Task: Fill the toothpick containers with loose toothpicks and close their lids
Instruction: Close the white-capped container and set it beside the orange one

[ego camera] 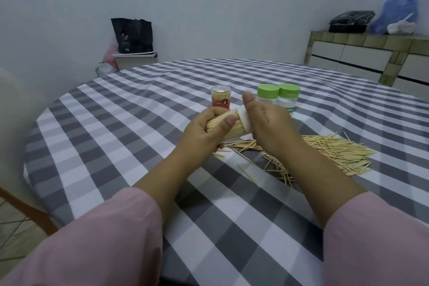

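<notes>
You've got the clear container [228, 126] packed with toothpicks lying sideways in the air above the table, held between both hands just in front of the standing jars. Your left hand [204, 133] is wrapped round its body, thumb curled across the front, fingers clamped behind it. Your right hand [270, 123] is on the white lid [245, 121] at the container's right end, thumb up on top, the other fingers curled round the far side and gripping it; whether that lid is fully seated, you can't tell from here.

Just below and to your right, the loose toothpicks [329, 153] lie in a scattered heap on the cloth, some strays trailing under your right wrist and toward your left hand.

Beyond your hands, the small red-labelled container [220, 100] stands upright with its clear cap on, toothpicks showing inside. Beside it to the right, two green-lidded jars [278, 97] stand upright, touching each other, lids down.

All of it sits on the grey-and-white checked tablecloth [139, 123] over the round table. Your pink sleeves [104, 239] fill the bottom corners.

Further out, a black bag [132, 35] stands on a bin against the back wall, and at right a tiled counter [362, 51] carries a black tray and a blue plastic bag [399, 7].
</notes>
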